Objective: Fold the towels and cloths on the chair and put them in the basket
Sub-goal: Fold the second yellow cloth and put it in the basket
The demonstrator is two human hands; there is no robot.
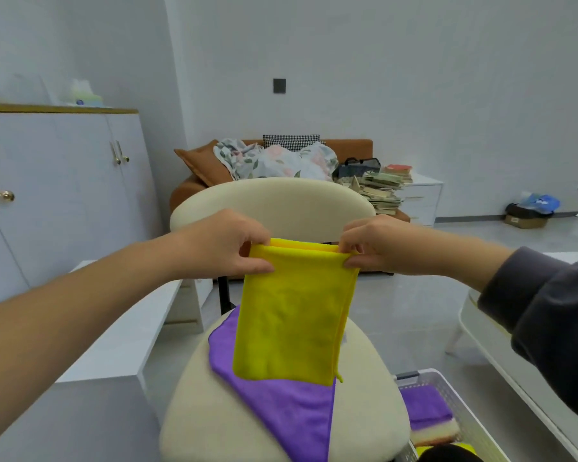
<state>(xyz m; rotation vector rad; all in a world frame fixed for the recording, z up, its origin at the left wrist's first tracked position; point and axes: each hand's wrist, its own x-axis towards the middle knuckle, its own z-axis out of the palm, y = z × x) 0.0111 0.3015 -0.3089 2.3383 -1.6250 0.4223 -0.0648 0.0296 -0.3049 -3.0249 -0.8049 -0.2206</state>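
A yellow cloth (294, 321), folded in layers, hangs in the air above the cream chair (214, 411). My left hand (227, 245) pinches its top left corner and my right hand (377, 245) pinches its top right corner. Under it a purple cloth (281, 408) lies spread flat on the chair seat. A white perforated basket (454, 391) stands on the floor at the chair's right, holding a folded purple cloth (426, 408) on a cream one (436, 435).
A low white bench (121, 335) runs along the chair's left and a white table (521, 355) stands at the right. White cabinets (64, 195) line the left wall. A brown sofa (214, 175) with bedding and stacked books (381, 191) stands behind the chair.
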